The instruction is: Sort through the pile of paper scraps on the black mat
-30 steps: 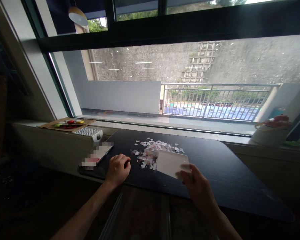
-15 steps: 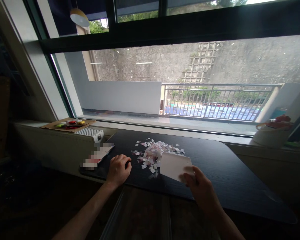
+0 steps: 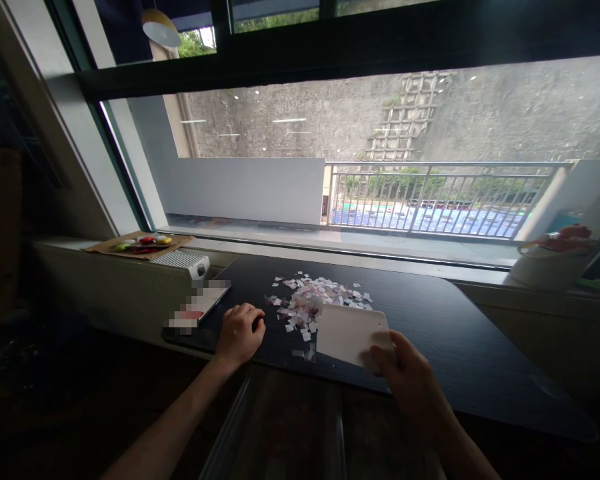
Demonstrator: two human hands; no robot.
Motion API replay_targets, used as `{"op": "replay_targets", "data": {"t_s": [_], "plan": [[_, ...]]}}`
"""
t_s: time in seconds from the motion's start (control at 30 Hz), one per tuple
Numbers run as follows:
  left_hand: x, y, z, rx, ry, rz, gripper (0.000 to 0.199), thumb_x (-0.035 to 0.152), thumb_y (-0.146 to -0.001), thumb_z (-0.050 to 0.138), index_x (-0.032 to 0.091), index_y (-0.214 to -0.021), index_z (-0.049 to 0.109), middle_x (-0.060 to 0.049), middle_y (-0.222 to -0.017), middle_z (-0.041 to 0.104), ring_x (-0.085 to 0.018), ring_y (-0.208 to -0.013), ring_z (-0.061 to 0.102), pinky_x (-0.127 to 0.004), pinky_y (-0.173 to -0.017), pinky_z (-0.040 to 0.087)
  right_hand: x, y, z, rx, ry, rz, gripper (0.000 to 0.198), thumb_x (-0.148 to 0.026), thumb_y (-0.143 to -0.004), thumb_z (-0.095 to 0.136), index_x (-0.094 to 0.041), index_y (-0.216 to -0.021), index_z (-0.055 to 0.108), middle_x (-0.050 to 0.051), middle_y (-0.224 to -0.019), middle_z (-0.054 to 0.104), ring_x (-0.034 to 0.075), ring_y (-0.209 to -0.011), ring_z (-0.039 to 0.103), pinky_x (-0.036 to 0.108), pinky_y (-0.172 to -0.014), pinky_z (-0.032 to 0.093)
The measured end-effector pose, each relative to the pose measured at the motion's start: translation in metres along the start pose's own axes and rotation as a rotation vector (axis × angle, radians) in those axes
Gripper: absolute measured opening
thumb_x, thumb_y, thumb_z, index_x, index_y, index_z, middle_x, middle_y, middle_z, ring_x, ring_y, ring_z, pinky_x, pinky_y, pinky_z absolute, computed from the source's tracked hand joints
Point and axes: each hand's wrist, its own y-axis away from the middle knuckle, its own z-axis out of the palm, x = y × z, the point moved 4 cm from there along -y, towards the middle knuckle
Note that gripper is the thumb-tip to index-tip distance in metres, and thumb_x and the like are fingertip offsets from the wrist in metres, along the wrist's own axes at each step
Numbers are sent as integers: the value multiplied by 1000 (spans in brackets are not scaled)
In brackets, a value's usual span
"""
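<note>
Dark bench (image 3: 455, 333) under a wide window (image 3: 330, 147); right hand (image 3: 405, 377) pinches a card (image 3: 350, 331) beside scraps (image 3: 315, 300); left hand (image 3: 239, 331) fisted.

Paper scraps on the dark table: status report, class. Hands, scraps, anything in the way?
Right hand grips white scraper card at pile's near edge. Left hand fisted on table, beside paper scraps. Few stray bits near card; path unobstructed.

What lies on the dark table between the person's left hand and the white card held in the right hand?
In the head view, loose paper scraps from the pile's near edge lie on the table between the left hand and the white card.
</note>
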Motion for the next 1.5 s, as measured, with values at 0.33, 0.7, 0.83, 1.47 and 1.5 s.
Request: {"op": "replay_targets", "data": {"t_s": [0.33, 0.7, 0.83, 1.47, 1.5], "plan": [[1, 0, 0, -28, -15, -9, 17, 19, -78, 49, 19, -82, 65, -5, -84, 65, -23, -82, 59, -42, -84, 43, 8, -4, -7, -73, 96, 64, 33, -40, -77, 54, -16, -99, 60, 6, -84, 69, 22, -72, 65, 32, -60, 54], [1, 0, 0, -23, -17, -14, 17, 19, -78, 50, 19, -81, 66, -5, -84, 65, -23, -82, 59, -42, -85, 43, 7, -6, -13, -52, 139, 28, 32, -40, -76, 55, -17, -97, 62, 7, -82, 70, 23, -71, 66, 34, -62, 54], [1, 0, 1, -17, -15, -7, 16, 19, -78, 49, 19, -81, 65, -5, -84, 65, -22, -82, 59, -41, -85, 43, 6, -7, -3, -103, 134, 23, 33, -41, -77, 54, -17, -99, 60, 7, -83, 70, 23, -73, 66, 35, -65, 53], [3, 0, -2, -20, 1, -19, 16, 19, -77, 50, 21, -80, 65, -5, -83, 65, -22, -82, 58, -41, -85, 43, 20, 3, -2, -122, -145, 173, 34, -44, -70, 64, -18, -92, 62, 3, -77, 71, 22, -71, 67, 32, -59, 56], [3, 0, -2, -20, 2, -18, 16, 19, -77, 50, 21, -80, 65, -5, -83, 65, -21, -81, 58, -41, -85, 43, 20, 3, -1, -131, -149, 172, 34, -44, -70, 64, -18, -93, 62, 3, -78, 71, 22, -71, 67, 32, -58, 56]]}}
